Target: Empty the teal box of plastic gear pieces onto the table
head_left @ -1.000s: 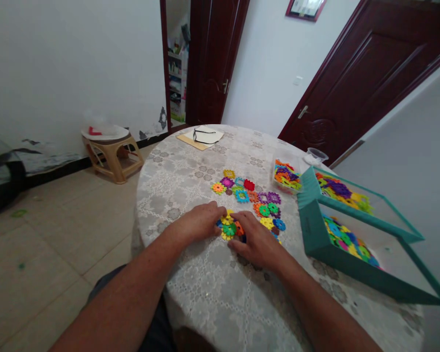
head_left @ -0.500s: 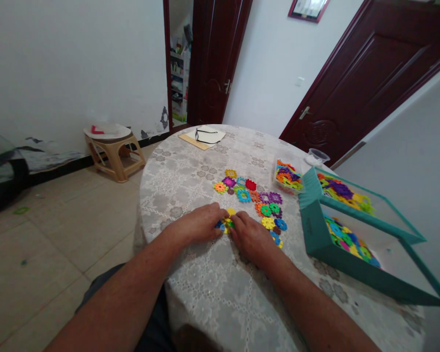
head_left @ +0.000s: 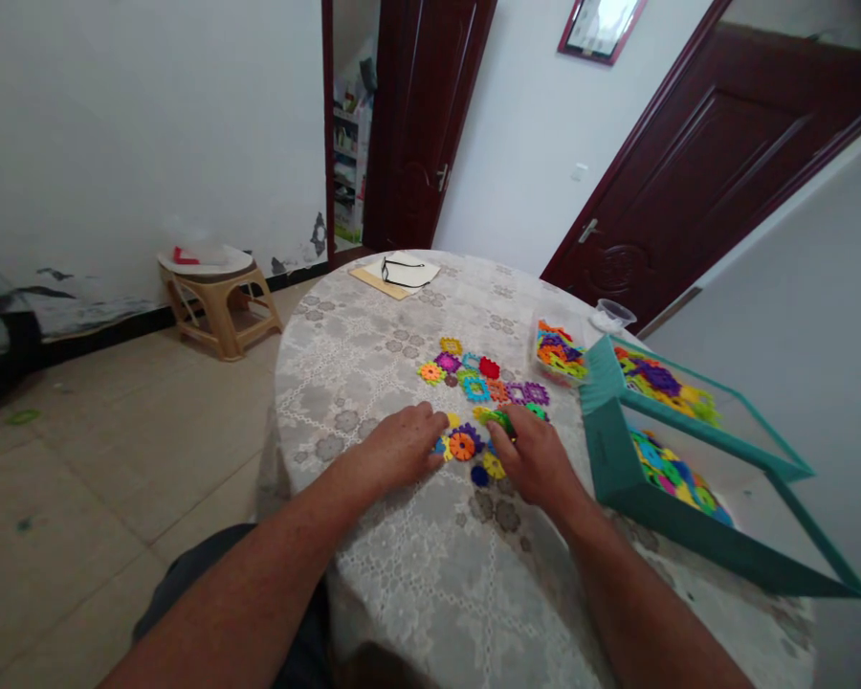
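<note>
My left hand (head_left: pixel 408 442) rests low over the table, its fingers and thumb closed at the edge of yellow and blue gear-shaped plastic pieces (head_left: pixel 446 446), partly hidden. Between the hands lies an orange flower-like piece (head_left: pixel 462 444) with a purple one behind it. My right hand (head_left: pixel 538 448) pinches green and yellow gear-shaped pieces (head_left: pixel 498 419), slightly raised. Just below it are a yellow disc (head_left: pixel 494 466) and a dark blue disc (head_left: pixel 480 476). Farther out, several square and round pieces (head_left: pixel 476 388) in mixed colours form a cluster.
A teal box (head_left: pixel 608 450) with loose pieces in its compartments stands at the right. Beside it are a clear tub (head_left: pixel 560 356) of colourful pieces and a clear bowl (head_left: pixel 616 311). Glasses (head_left: pixel 405 273) lie on paper at the table's far edge. A stool (head_left: pixel 219 306) stands left.
My right hand has moved right, away from my left hand, carrying the green and yellow pieces. The orange and purple pieces between the hands now show. My left hand has barely moved.
</note>
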`<action>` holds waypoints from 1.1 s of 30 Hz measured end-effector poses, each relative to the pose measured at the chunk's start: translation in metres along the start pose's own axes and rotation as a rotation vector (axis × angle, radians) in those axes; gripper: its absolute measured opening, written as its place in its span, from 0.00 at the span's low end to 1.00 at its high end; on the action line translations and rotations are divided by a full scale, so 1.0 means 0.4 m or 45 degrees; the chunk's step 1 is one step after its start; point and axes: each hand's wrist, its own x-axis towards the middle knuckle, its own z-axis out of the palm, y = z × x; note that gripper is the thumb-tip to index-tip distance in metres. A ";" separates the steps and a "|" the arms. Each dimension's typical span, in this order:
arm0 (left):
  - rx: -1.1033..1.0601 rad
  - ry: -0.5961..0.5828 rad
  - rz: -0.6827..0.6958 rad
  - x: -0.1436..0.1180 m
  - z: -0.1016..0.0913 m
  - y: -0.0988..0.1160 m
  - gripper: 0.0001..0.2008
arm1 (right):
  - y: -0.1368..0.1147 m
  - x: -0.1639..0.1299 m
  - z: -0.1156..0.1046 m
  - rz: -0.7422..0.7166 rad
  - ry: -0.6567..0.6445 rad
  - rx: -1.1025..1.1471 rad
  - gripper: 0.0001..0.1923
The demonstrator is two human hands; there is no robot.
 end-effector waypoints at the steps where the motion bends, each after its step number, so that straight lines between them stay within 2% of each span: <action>1: 0.002 -0.012 0.001 0.001 -0.001 0.002 0.18 | 0.014 0.001 -0.034 0.028 0.001 -0.022 0.12; 5: 0.014 -0.063 -0.028 0.010 -0.008 0.007 0.18 | 0.117 -0.023 -0.174 0.204 0.053 -0.192 0.16; 8: 0.020 -0.082 -0.051 0.017 -0.009 0.008 0.16 | 0.231 -0.071 -0.238 0.400 0.123 -0.447 0.17; 12: 0.023 -0.072 -0.055 0.026 -0.004 0.006 0.14 | 0.358 -0.137 -0.258 0.730 0.215 -0.784 0.22; 15: 0.005 -0.061 -0.081 0.028 -0.006 0.006 0.13 | 0.384 -0.154 -0.251 0.857 0.253 -0.847 0.23; 17: -0.025 -0.087 -0.104 0.028 -0.013 0.007 0.13 | 0.363 -0.142 -0.241 0.802 0.389 -0.827 0.22; 18: -0.039 -0.105 -0.114 0.027 -0.017 0.008 0.13 | 0.341 -0.131 -0.233 0.711 0.469 -0.784 0.21; 19: -0.051 -0.122 -0.119 0.026 -0.021 0.009 0.12 | 0.313 -0.117 -0.222 0.588 0.535 -0.711 0.20; 21: -0.062 -0.138 -0.111 0.025 -0.026 0.010 0.11 | 0.240 -0.088 -0.185 0.267 0.538 -0.458 0.17; 22: -0.062 -0.136 -0.101 0.025 -0.027 0.010 0.11 | 0.197 -0.077 -0.160 0.133 0.487 -0.300 0.16; 24: -0.055 -0.128 -0.078 0.025 -0.026 0.010 0.10 | 0.107 -0.063 -0.102 -0.078 0.259 -0.044 0.15; 27: -0.039 -0.111 -0.054 0.025 -0.018 0.006 0.09 | -0.005 -0.061 -0.017 -0.227 -0.102 0.053 0.18; 30: -0.030 -0.124 -0.013 0.024 -0.012 0.002 0.06 | -0.056 -0.063 0.037 -0.204 -0.269 -0.016 0.18; 33: -0.059 -0.141 0.012 0.022 -0.013 0.000 0.04 | -0.054 -0.056 0.061 -0.164 -0.314 -0.118 0.14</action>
